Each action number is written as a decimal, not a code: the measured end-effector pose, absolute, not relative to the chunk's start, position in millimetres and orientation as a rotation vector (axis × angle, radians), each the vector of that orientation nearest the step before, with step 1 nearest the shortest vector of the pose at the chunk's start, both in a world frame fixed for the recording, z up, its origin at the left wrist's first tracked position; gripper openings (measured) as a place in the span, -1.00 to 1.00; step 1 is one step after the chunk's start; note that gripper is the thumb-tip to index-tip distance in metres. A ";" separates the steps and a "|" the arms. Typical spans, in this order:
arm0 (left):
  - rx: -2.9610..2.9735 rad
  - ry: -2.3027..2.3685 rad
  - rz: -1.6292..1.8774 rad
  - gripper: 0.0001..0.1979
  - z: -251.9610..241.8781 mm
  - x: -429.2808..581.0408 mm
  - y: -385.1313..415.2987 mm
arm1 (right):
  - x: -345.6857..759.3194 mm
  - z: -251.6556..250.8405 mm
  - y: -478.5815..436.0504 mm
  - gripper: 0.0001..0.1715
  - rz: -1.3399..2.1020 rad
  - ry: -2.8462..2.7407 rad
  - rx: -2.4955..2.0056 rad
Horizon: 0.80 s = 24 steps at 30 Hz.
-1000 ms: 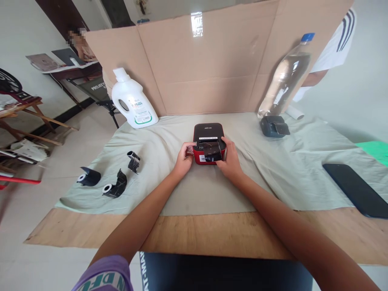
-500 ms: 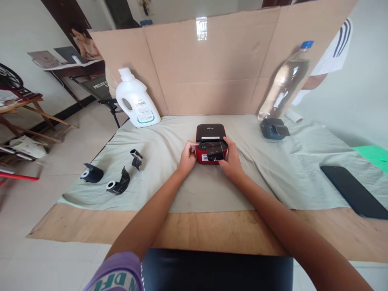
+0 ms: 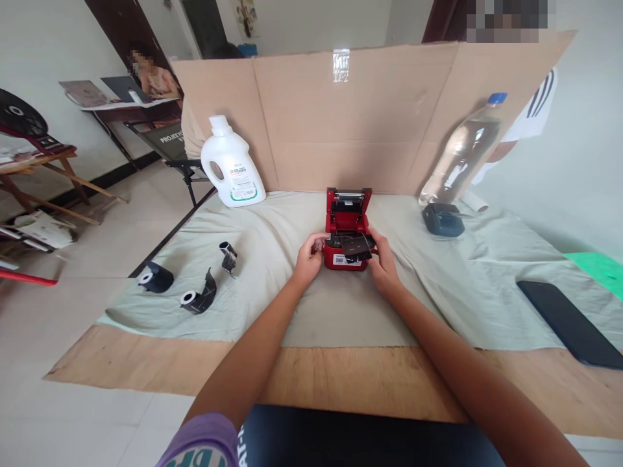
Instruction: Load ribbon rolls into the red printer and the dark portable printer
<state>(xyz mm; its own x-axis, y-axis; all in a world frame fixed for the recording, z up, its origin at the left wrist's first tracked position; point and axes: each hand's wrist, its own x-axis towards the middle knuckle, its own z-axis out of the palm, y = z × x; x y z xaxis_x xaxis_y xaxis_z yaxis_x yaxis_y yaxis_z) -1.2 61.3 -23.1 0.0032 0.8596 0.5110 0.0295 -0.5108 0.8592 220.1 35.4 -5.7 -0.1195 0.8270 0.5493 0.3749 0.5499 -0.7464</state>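
A small red and black printer (image 3: 346, 261) rests on the cloth at the centre, its lid (image 3: 348, 211) raised and tilted back. Black film-like paper (image 3: 356, 245) hangs out over its front. My left hand (image 3: 310, 256) grips the printer's left side, fingers bent against it. On the opposite side my right hand (image 3: 384, 261) holds the right edge, its fingers beside the black paper. Three black rolls lie on the left of the cloth: one upright-looking piece (image 3: 228, 257), one partly unrolled (image 3: 199, 297) and one thicker (image 3: 156, 277).
A white jug (image 3: 233, 165) and a clear bottle (image 3: 462, 155) stand before a cardboard screen (image 3: 350, 123). Near the bottle sit a dark device (image 3: 442, 220) and a white roll (image 3: 474, 201). A phone (image 3: 569, 321) lies at right. People are beyond the screen.
The printer's lid has swung up from shut to open, showing its inside. Both hands remain at its sides. The whole view has shifted slightly.
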 end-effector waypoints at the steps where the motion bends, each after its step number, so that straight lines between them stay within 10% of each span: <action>1: 1.611 0.935 1.586 -0.65 -22.4 -0.8 60.8 | 221.8 -2.8 36.5 -0.30 0.499 -1.708 -1.003; 24: 1.650 0.930 1.482 -0.46 -17.8 -3.4 58.6 | 155.2 119.3 148.2 -0.73 0.513 -2.885 -1.887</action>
